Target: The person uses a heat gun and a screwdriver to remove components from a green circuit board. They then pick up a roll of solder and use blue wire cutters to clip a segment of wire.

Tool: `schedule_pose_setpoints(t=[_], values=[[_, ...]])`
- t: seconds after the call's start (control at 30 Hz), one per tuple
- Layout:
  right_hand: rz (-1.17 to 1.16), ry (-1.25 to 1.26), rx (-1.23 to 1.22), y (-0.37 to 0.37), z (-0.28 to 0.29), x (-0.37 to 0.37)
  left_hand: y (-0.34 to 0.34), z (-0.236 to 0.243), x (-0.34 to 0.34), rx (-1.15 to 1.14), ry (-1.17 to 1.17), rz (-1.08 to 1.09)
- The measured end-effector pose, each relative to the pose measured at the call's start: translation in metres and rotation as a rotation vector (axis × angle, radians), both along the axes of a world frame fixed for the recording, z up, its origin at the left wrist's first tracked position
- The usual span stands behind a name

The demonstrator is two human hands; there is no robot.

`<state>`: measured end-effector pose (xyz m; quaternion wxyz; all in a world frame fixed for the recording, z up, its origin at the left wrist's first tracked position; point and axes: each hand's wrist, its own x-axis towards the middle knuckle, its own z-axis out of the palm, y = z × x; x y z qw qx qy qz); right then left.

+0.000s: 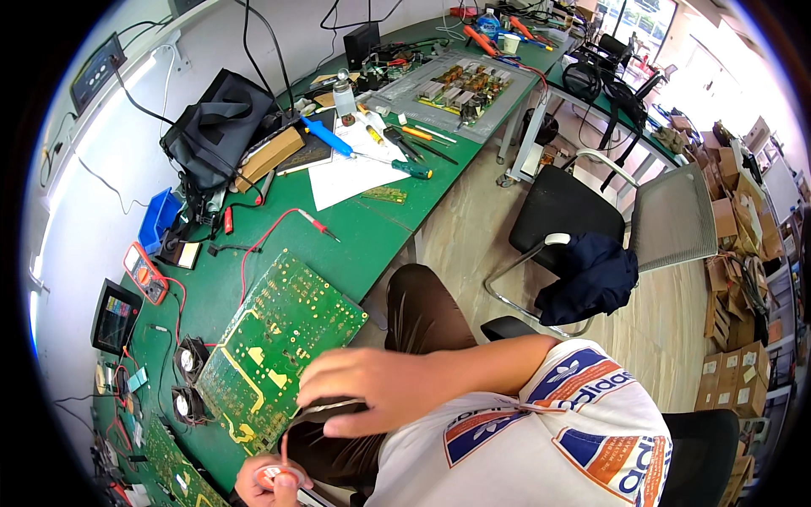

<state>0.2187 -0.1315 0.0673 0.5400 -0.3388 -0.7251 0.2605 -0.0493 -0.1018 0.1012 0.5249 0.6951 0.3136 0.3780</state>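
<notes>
My left hand (269, 490), low in the head view, is closed round a small round spool (279, 477) with an orange-red and white face. A thin copper-coloured strip (285, 448) stands up from it; whether it is braid or wire I cannot make out. Over my lap, just right of the large green circuit board (283, 329), reaches my right hand (359, 390), slightly blurred. Its thumb is apart from the bent fingers, and nothing shows between them. The board lies on the green table (338, 275), partly over two small black fans (191, 359).
A red probe (317, 223), an orange multimeter (145, 273) and a small dark screen (116, 316) lie at the left. Farther back are a blue soldering iron (327, 137), a green-handled screwdriver (412, 169) and a black bag (221, 127). A chair (574, 203) stands right.
</notes>
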Motion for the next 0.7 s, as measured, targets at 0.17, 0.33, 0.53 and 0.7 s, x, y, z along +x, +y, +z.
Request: schedule_pose_setpoints(t=[0.17,0.33,0.53,0.7], values=[[-0.334,-0.075,-0.029,-0.013,0.029,0.069,0.02,-0.002,-0.037,0.046,-0.14,-0.133],[-0.913,-0.247,0.101,0.003,0.018,0.205,0.031,0.006,-0.054,-0.092,-0.256,0.029],[-1.461,-0.33,-0.066,0.009,-0.006,0.501,0.057,0.023,-0.024,-0.094,-0.179,0.108],[-1.626,-0.5,-0.208,0.016,-0.057,0.684,0.079,0.048,0.018,-0.017,-0.011,0.141]])
